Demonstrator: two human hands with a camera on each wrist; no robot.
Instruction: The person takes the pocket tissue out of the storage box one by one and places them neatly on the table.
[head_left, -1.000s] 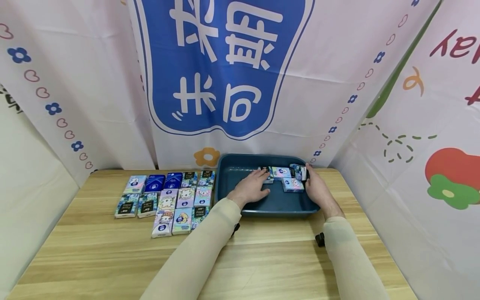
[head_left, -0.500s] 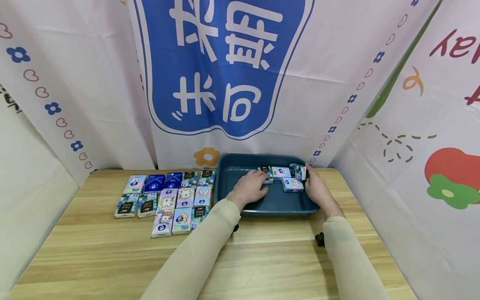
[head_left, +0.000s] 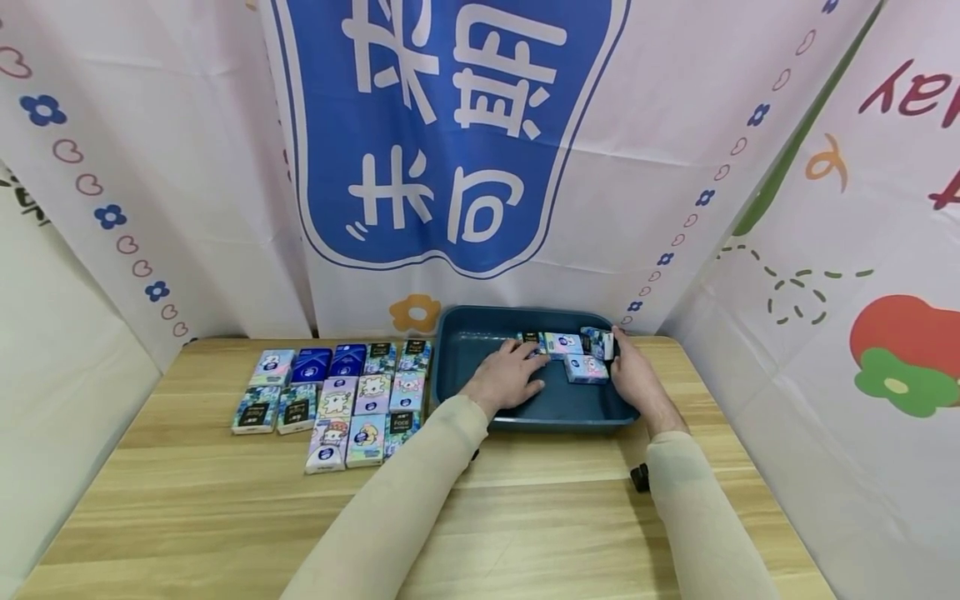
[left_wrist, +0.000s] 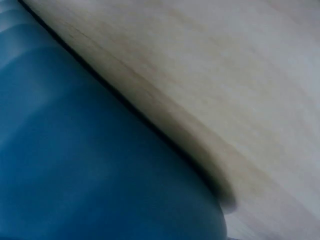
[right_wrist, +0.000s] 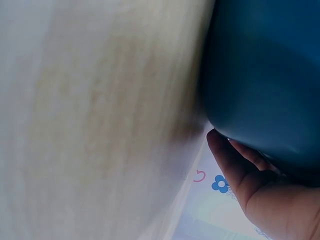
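A dark blue plastic bin (head_left: 555,408) stands at the back of the table, with several small packs of pocket tissues inside. My left hand (head_left: 504,379) reaches into it, fingers spread over a dark floral tissue pack (head_left: 531,340) that they partly cover. Beside that pack lie a pastel tissue pack (head_left: 564,345), another pastel one (head_left: 587,368) in front, and a tilted floral pack (head_left: 597,342) near the right wall. My right hand (head_left: 634,375) holds the bin's right rim; the right wrist view shows its fingers (right_wrist: 227,157) against the outer wall. The left wrist view shows no hand.
Left of the bin, several tissue packs (head_left: 371,393) lie in close rows on the wooden table (head_left: 225,508). A printed curtain (head_left: 345,287) hangs right behind the bin. A printed wall sheet (head_left: 787,367) stands to the right.
My left hand has shifted slightly right, its fingers spreading toward the pastel packs. My right hand stays at the rim, and the packs look unmoved.
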